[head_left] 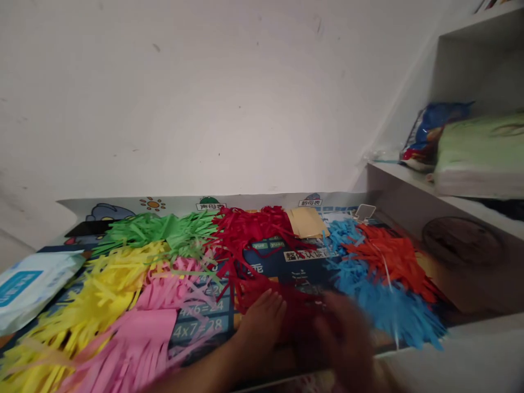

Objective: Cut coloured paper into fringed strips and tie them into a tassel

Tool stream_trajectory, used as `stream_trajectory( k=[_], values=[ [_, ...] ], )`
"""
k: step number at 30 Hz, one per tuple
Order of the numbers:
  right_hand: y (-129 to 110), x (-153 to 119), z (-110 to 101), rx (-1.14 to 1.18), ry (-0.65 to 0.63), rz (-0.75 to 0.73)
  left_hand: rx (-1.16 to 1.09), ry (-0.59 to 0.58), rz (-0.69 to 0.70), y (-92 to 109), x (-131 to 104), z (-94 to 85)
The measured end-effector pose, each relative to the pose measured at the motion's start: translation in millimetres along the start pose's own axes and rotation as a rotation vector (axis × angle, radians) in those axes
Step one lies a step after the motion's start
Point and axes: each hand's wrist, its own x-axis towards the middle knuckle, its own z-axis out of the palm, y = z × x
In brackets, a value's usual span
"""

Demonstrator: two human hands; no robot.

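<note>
A dark red fringed paper piece [282, 300] lies at the front of the table, dim and partly covered by my hands. My left hand [262, 316] rests on its left part, fingers laid flat and pointing away from me. My right hand [347, 338] is over its right end, smeared by motion; whether its fingers grip the strips is not visible. Behind them is a brighter red bunch of paper strips [256, 226], some strands trailing forward toward my left hand.
Green [151, 229], yellow [110, 278] and pink paper fringes [143, 327] spread on the left, beside a white packet [36, 286]. Blue [393, 314] and orange-red fringes [393, 256] lie right. A tan paper piece [308, 222] sits behind; white shelving [409, 180] borders the right.
</note>
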Motion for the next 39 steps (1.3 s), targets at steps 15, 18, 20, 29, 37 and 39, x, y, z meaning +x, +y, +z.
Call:
stream_trajectory(
  k=[15, 18, 20, 29, 37, 39],
  values=[
    [13, -13, 48, -0.09, -0.527, -0.66, 0.185, 0.164, -0.256, -52, -79, -61.8],
    [14, -27, 51, -0.106, -0.581, -0.648, 0.191, 0.184, -0.33, -25, -103, -69.5],
    [11, -32, 52, -0.12, -0.579, -0.653, 0.06, 0.194, -0.261, -5, -100, -67.6],
    [3, -26, 44, -0.066, -0.695, -0.332, -0.407, 0.203, -0.46, 9, -65, -22.7],
    [-4, -4, 64, -0.326, -0.569, -0.144, -0.262, -0.074, -0.698, -23, -31, -43.7],
    [-2, -3, 67, -0.314, -0.572, -0.124, -0.243, -0.093, -0.699, -25, -24, -40.7]
  ],
)
